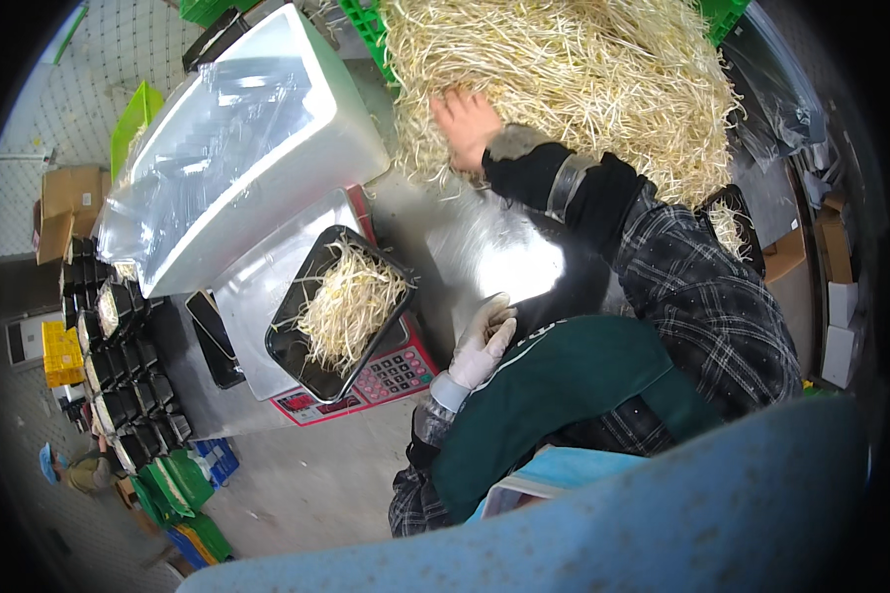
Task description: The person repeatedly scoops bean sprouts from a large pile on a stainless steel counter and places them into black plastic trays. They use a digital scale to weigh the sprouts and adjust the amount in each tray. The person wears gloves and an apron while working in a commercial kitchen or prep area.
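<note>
My right hand (469, 127), bare, presses against the near left side of a big heap of bean sprouts (564, 81). Its fingers are spread and the tips sink partly among the sprouts. Lower down, my left hand (484, 341) wears a whitish glove and hovers near my apron, its fingers loosely curled with nothing visible in them. To its left, a black plastic tray (285, 348) with a clump of sprouts (352, 307) rests tilted in view on the steel pan (248, 296) of a digital scale (393, 374). The scale has a red-edged keypad.
A white foam box (326, 141) holding clear plastic film (222, 126) stands behind the scale. A phone (215, 333) lies left of the pan. Stacked black trays (130, 370) line the left edge. Another tray of sprouts (730, 226) sits right. A person (89, 471) is far left.
</note>
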A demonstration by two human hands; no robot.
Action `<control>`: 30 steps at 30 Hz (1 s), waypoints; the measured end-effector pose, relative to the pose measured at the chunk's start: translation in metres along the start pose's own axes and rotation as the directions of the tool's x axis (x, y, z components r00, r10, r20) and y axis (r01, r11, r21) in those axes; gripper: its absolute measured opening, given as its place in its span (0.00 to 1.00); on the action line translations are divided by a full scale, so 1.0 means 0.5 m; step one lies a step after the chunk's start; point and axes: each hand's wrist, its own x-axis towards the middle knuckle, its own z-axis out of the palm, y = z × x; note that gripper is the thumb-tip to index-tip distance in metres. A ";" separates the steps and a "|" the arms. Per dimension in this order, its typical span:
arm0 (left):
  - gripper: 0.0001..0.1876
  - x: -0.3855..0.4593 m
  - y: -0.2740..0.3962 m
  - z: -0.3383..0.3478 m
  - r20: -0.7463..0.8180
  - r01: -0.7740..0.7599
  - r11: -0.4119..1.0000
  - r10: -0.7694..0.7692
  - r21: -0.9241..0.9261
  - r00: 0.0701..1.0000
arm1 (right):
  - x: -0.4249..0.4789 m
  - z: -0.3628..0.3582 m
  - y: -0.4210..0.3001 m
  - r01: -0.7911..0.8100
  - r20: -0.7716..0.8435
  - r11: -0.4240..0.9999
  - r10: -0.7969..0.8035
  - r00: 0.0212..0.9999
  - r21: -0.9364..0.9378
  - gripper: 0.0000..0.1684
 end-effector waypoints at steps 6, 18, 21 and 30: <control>0.23 -0.015 -0.012 0.010 -0.055 -0.007 0.999 0.005 -0.037 0.998 | 0.011 0.023 -0.004 -0.009 -0.086 0.997 0.003 0.996 -0.071 0.47; 0.22 -0.044 -0.049 0.010 -0.051 -0.036 0.998 0.034 -0.052 0.998 | -0.013 0.073 -0.002 -0.020 -0.263 0.998 0.005 0.965 -0.053 0.31; 0.21 -0.064 -0.041 0.008 -0.089 -0.041 0.999 0.038 -0.030 0.995 | -0.039 -0.063 0.014 -0.049 0.138 0.972 0.017 0.990 0.230 0.37; 0.24 -0.044 -0.043 0.010 -0.184 -0.075 0.996 0.065 -0.051 0.981 | -0.017 -0.187 0.267 0.221 -0.216 0.012 0.263 0.940 0.975 0.36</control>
